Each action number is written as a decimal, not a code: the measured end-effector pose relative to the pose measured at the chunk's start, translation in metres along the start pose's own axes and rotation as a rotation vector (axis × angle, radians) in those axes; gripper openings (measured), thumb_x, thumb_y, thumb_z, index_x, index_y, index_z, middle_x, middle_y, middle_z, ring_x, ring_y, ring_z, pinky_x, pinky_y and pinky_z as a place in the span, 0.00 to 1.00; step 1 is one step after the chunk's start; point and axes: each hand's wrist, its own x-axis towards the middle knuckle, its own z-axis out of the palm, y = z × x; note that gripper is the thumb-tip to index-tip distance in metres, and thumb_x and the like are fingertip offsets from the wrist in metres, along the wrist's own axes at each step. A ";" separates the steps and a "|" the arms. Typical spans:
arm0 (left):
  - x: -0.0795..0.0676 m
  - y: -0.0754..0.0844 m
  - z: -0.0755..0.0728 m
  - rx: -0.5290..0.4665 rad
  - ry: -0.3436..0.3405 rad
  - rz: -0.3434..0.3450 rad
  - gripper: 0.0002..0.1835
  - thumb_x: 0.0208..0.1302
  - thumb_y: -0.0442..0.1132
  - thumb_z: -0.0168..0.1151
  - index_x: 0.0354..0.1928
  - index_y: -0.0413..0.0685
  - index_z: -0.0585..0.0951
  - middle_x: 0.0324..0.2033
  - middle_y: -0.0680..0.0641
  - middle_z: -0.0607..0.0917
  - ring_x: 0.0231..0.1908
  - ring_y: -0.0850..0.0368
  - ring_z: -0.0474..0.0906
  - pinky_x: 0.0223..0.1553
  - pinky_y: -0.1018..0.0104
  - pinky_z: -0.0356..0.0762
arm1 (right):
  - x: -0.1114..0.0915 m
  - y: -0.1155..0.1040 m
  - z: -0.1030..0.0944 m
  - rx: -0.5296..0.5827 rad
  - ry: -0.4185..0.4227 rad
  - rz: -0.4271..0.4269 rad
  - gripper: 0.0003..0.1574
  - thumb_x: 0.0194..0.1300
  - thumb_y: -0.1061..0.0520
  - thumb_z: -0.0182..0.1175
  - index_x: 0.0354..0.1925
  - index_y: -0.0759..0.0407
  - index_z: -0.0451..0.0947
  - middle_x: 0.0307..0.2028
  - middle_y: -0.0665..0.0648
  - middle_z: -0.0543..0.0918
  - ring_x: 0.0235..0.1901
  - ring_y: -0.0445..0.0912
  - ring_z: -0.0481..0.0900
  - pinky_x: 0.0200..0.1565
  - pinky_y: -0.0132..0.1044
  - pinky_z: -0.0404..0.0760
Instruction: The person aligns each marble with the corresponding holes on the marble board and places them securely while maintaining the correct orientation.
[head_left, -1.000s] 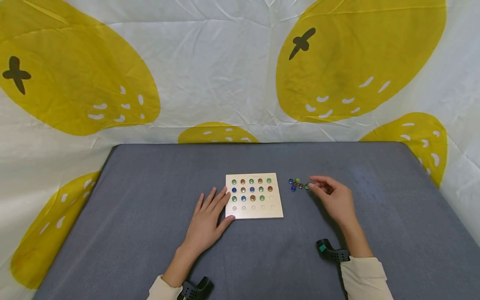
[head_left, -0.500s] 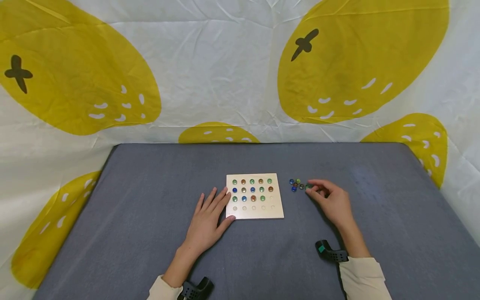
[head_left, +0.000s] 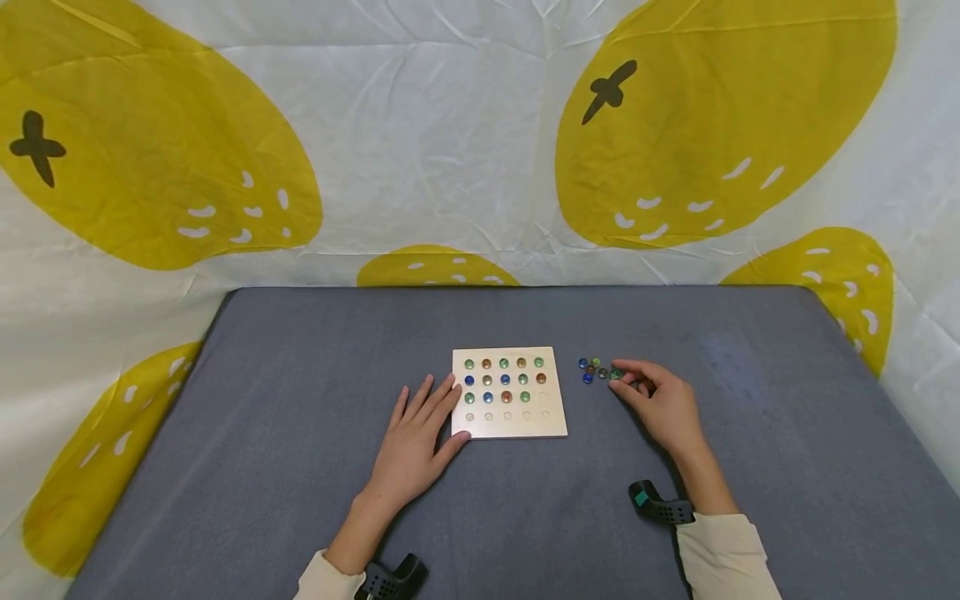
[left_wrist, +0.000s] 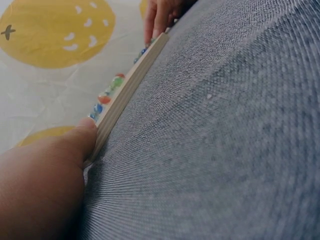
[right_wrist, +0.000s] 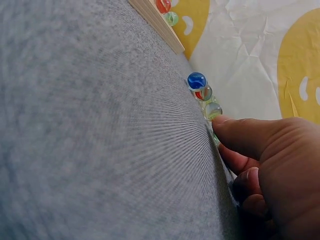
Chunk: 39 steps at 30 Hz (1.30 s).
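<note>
A light wooden board (head_left: 553, 421) with rows of round hollows lies mid-table. Glass marbles in green, blue and amber sit in its upper three rows; the front row holds none. My left hand (head_left: 408, 454) is spread flat at the board's left edge, fingers and thumb touching it. To the right of the board, my right hand (head_left: 663, 408) pinches a green marble (head_left: 615, 373) between thumb and index finger at table level. Beside it lie several loose marbles, among them a blue marble (right_wrist: 196, 80) and a clear one (right_wrist: 213, 110). The thumb partly hides the pinched marble in the right wrist view.
A grey cloth covers the table (head_left: 315, 350). Behind it hangs a white curtain (head_left: 450, 125) with large yellow fruit shapes. Each wrist wears a black camera mount, one (head_left: 393, 577) on the left and another (head_left: 660, 502) on the right.
My right hand has shifted slightly left, and its thumb and index finger have come around the green marble at the cluster's right end. The left hand and board stay put.
</note>
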 end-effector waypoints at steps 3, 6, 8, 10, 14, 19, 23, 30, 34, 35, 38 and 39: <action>0.000 0.000 0.001 0.005 0.002 0.003 0.34 0.66 0.57 0.57 0.70 0.50 0.66 0.69 0.50 0.64 0.70 0.46 0.54 0.68 0.43 0.45 | 0.000 0.001 0.001 -0.005 0.007 0.000 0.14 0.60 0.57 0.68 0.45 0.58 0.83 0.28 0.50 0.79 0.21 0.41 0.65 0.23 0.31 0.61; 0.000 -0.001 0.002 0.006 0.005 0.005 0.34 0.66 0.57 0.57 0.70 0.50 0.66 0.69 0.50 0.64 0.70 0.46 0.54 0.68 0.43 0.45 | 0.000 0.001 0.001 -0.007 0.007 0.003 0.12 0.60 0.56 0.68 0.42 0.57 0.83 0.28 0.50 0.79 0.21 0.41 0.65 0.23 0.31 0.61; 0.000 -0.001 0.003 0.008 0.006 0.008 0.34 0.66 0.57 0.57 0.70 0.51 0.66 0.69 0.50 0.64 0.70 0.46 0.54 0.68 0.43 0.45 | 0.000 0.001 0.002 -0.009 0.005 0.005 0.11 0.59 0.56 0.69 0.41 0.57 0.83 0.27 0.50 0.79 0.20 0.41 0.65 0.23 0.31 0.61; 0.000 -0.001 0.003 0.010 0.007 0.008 0.34 0.66 0.57 0.57 0.70 0.51 0.66 0.69 0.50 0.64 0.70 0.46 0.54 0.68 0.43 0.45 | 0.000 0.001 0.002 -0.010 0.003 0.010 0.11 0.59 0.56 0.69 0.41 0.56 0.83 0.27 0.50 0.79 0.20 0.41 0.65 0.23 0.32 0.61; -0.001 -0.002 0.003 0.011 0.008 0.007 0.34 0.66 0.57 0.57 0.70 0.51 0.66 0.70 0.50 0.64 0.70 0.46 0.54 0.68 0.43 0.45 | 0.000 0.001 0.002 -0.010 0.003 0.020 0.10 0.59 0.55 0.69 0.40 0.56 0.83 0.27 0.50 0.79 0.20 0.41 0.65 0.23 0.32 0.61; -0.001 -0.001 0.003 0.005 0.010 0.008 0.34 0.66 0.56 0.57 0.70 0.50 0.66 0.69 0.50 0.64 0.70 0.46 0.54 0.68 0.43 0.45 | -0.001 0.002 0.002 -0.010 0.000 0.025 0.10 0.59 0.55 0.69 0.40 0.56 0.83 0.26 0.50 0.79 0.20 0.41 0.65 0.23 0.32 0.61; -0.001 -0.001 0.003 0.005 0.010 0.008 0.34 0.66 0.56 0.57 0.70 0.50 0.66 0.69 0.50 0.64 0.70 0.46 0.54 0.68 0.43 0.45 | -0.001 0.002 0.003 -0.013 0.001 0.027 0.10 0.58 0.55 0.69 0.39 0.56 0.83 0.26 0.50 0.79 0.20 0.41 0.65 0.23 0.32 0.62; -0.001 -0.001 0.003 0.003 0.027 0.018 0.34 0.66 0.56 0.58 0.69 0.49 0.67 0.69 0.49 0.65 0.69 0.45 0.55 0.67 0.42 0.46 | 0.000 0.001 0.003 -0.020 -0.003 0.036 0.10 0.58 0.55 0.70 0.39 0.55 0.83 0.27 0.50 0.79 0.20 0.41 0.65 0.23 0.32 0.62; -0.001 -0.002 0.003 0.006 0.035 0.026 0.34 0.65 0.56 0.58 0.69 0.48 0.68 0.69 0.48 0.65 0.69 0.44 0.56 0.67 0.41 0.47 | 0.000 0.000 0.002 -0.019 -0.006 0.040 0.10 0.58 0.56 0.70 0.39 0.56 0.83 0.26 0.50 0.79 0.20 0.41 0.65 0.23 0.32 0.62; 0.000 -0.002 0.003 0.006 0.036 0.026 0.34 0.65 0.56 0.58 0.69 0.48 0.68 0.69 0.48 0.65 0.69 0.44 0.56 0.67 0.41 0.47 | 0.000 0.000 0.002 -0.018 -0.007 0.040 0.10 0.58 0.56 0.70 0.39 0.56 0.83 0.26 0.50 0.79 0.20 0.41 0.65 0.23 0.32 0.62; 0.000 -0.002 0.003 0.006 0.031 0.023 0.34 0.65 0.56 0.59 0.69 0.49 0.68 0.69 0.48 0.65 0.69 0.44 0.56 0.67 0.41 0.47 | 0.000 -0.001 0.001 -0.019 -0.006 0.038 0.10 0.57 0.56 0.70 0.38 0.56 0.83 0.26 0.50 0.79 0.20 0.41 0.65 0.23 0.32 0.62; 0.000 -0.002 0.002 0.006 0.029 0.022 0.34 0.65 0.56 0.58 0.69 0.49 0.68 0.69 0.48 0.65 0.69 0.45 0.55 0.67 0.41 0.46 | 0.000 -0.001 0.001 -0.019 -0.006 0.037 0.10 0.57 0.56 0.70 0.38 0.56 0.83 0.26 0.50 0.79 0.20 0.41 0.65 0.23 0.32 0.62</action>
